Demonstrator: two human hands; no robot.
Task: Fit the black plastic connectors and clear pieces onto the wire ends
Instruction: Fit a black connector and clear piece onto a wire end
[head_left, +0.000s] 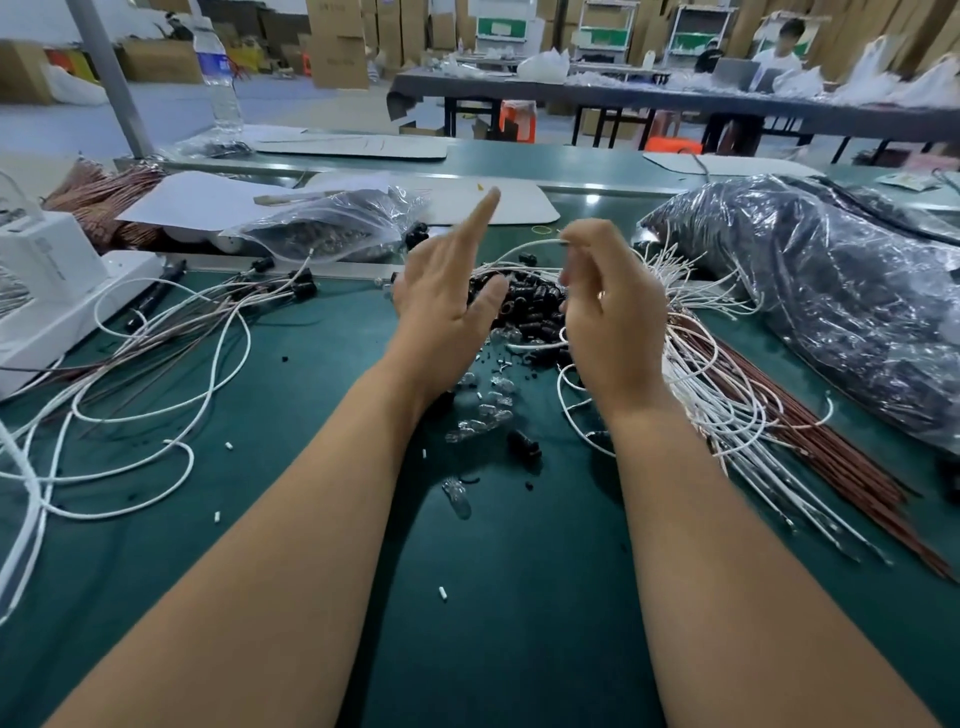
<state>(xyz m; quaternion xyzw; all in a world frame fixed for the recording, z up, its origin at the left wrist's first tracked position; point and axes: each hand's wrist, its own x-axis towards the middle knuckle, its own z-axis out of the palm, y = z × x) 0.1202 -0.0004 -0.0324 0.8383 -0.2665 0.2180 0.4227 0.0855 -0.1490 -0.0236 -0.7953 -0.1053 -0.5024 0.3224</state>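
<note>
A heap of black plastic connectors (535, 306) lies on the green mat between my hands. Clear pieces (485, 415) are scattered just in front of it, with one more (457, 496) nearer to me. My left hand (447, 296) hovers over the heap's left side, fingers straight and spread, holding nothing. My right hand (608, 306) is raised at the heap's right side, its fingertips pinching a white wire (524, 248) that arcs leftward. A bundle of white and brown wires (727, 395) fans out to the right.
Finished wires with black connectors (208, 317) loop across the left of the mat. A white device (47, 291) stands far left. A clear bag of parts (332, 228) lies behind the heap, a large dark plastic bag (810, 291) to the right. A water bottle (218, 73) stands at the back.
</note>
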